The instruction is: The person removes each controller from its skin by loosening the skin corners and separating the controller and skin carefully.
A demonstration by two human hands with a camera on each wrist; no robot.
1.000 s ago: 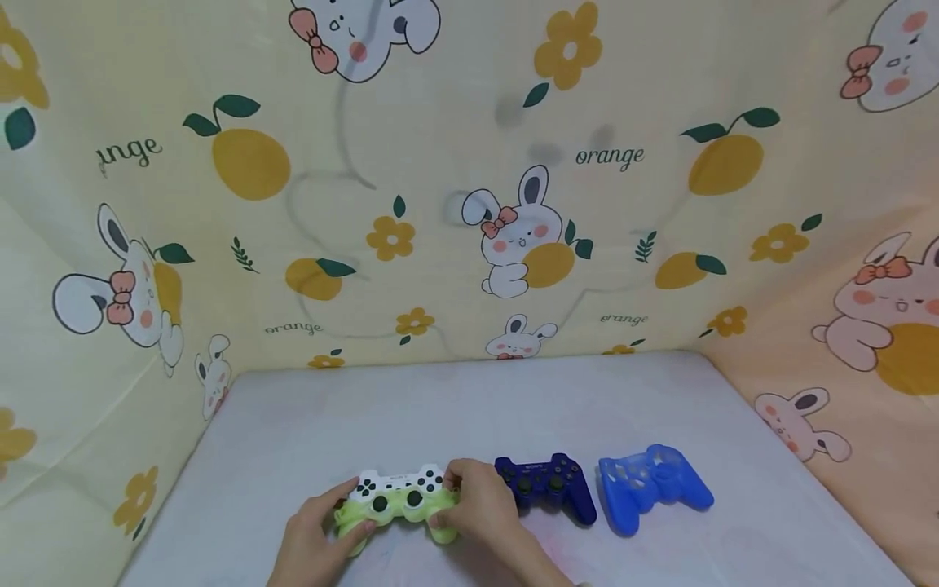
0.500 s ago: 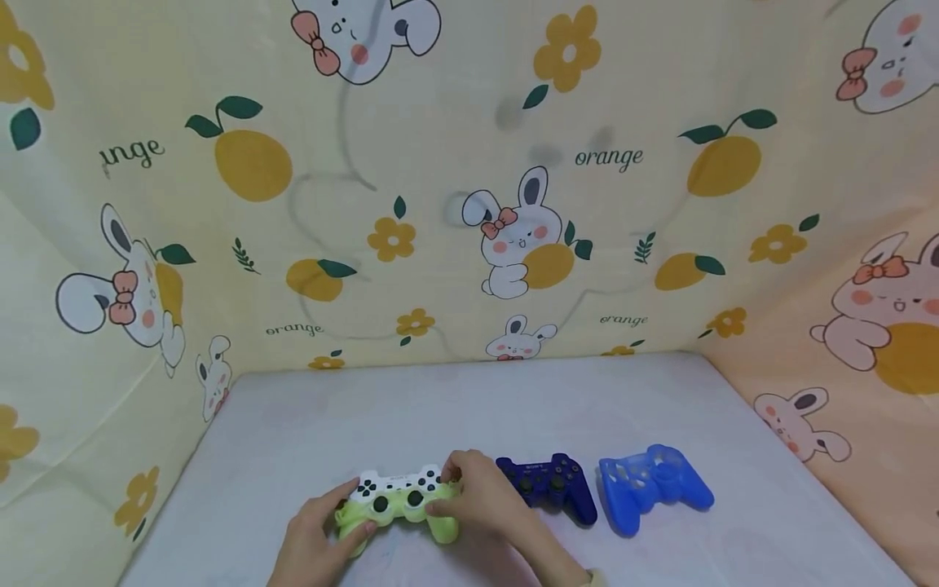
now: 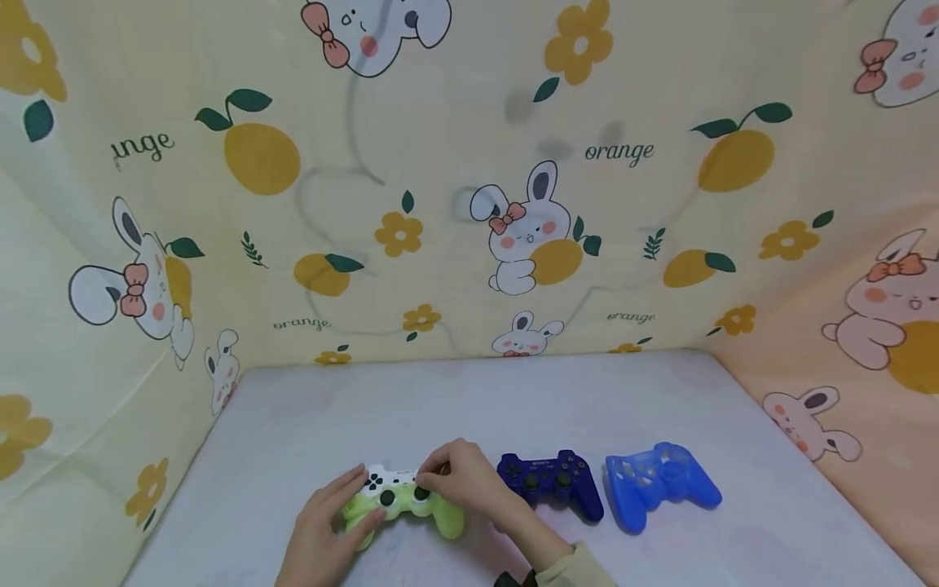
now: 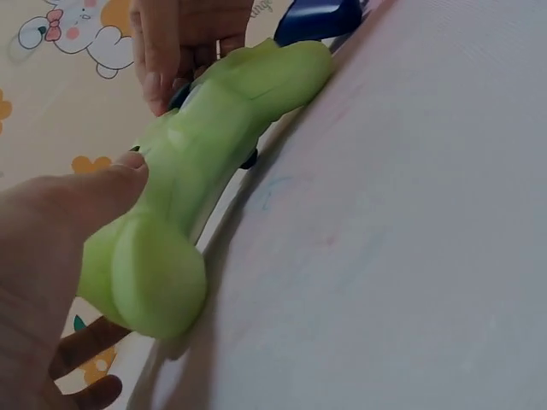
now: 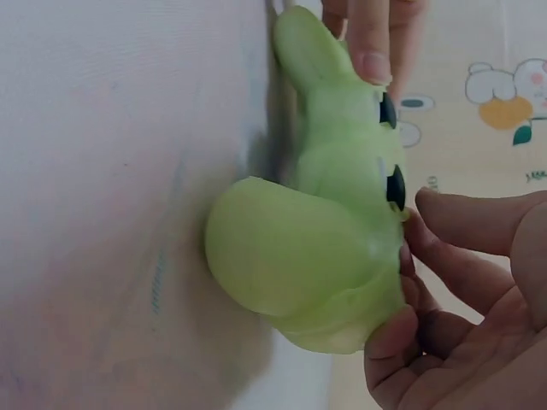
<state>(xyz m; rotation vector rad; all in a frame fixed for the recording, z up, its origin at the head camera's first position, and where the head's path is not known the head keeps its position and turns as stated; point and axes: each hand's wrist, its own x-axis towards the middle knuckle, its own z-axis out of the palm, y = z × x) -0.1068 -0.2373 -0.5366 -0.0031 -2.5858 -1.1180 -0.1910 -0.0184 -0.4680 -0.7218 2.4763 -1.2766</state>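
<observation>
Between both hands (image 3: 396,505), green-sleeved controller (image 3: 399,505), on table (image 3: 513,408)

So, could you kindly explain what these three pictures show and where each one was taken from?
No machine here: a person works with two bare hands. The wide picture comes from a camera on the head, looking down at a pale table walled by printed cloth. The other two come from cameras on each wrist. The left hand and the right hand both grip a white controller partly wrapped in a green silicone cover; the wrist views show that cover close up. Beside it lie a dark blue controller and an empty blue cover.
</observation>
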